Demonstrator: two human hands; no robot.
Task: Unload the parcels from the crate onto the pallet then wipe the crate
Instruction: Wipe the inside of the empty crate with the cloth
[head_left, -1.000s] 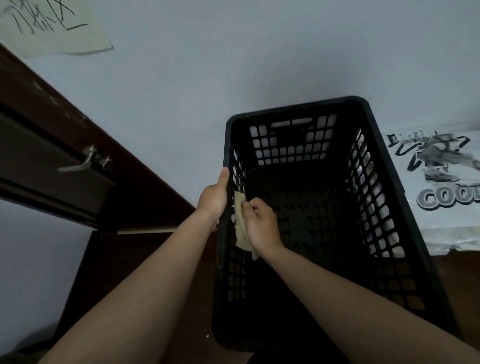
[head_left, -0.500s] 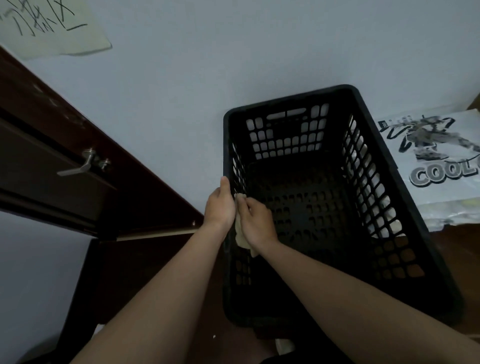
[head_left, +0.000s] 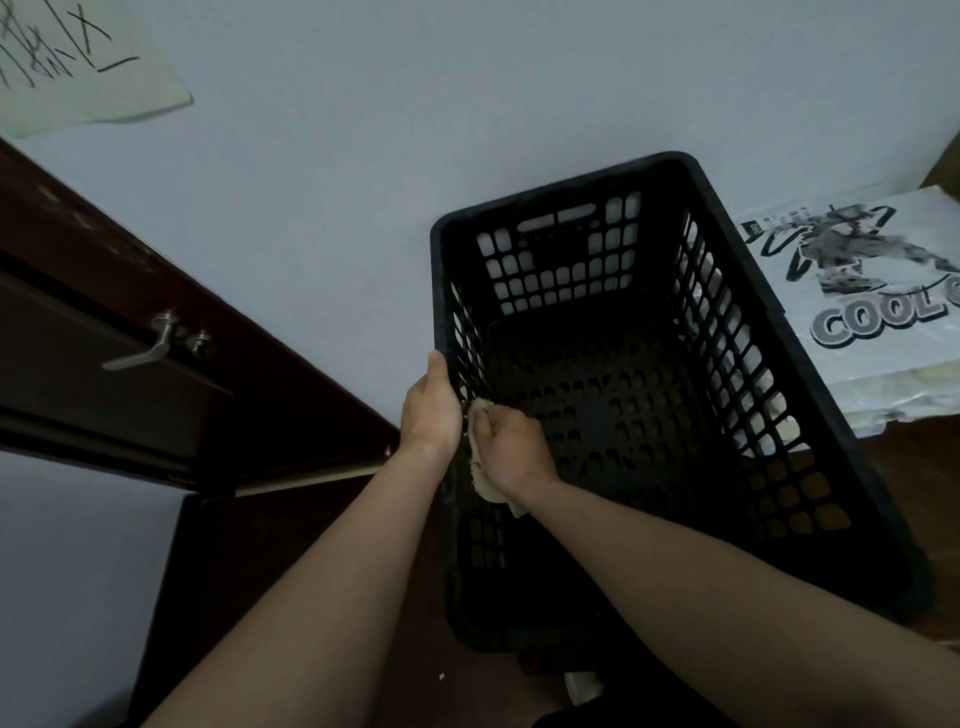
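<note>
Wiping the crate (head_left: 561, 191) at centre frame, we bunch the cloth (head_left: 482, 486) in our right hand (head_left: 511, 447) against its left inner wall. Our left hand (head_left: 431, 410) clasps that rim; bracing firmly should let us press harder.

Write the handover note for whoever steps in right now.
Left hand holds the black perforated plastic crate by its left rim.
Right hand presses a pale cloth against the inside of that wall.
Done: no parcels show in the crate; a white printed parcel lies to its right.
Left: the rest of the wiping.
</note>
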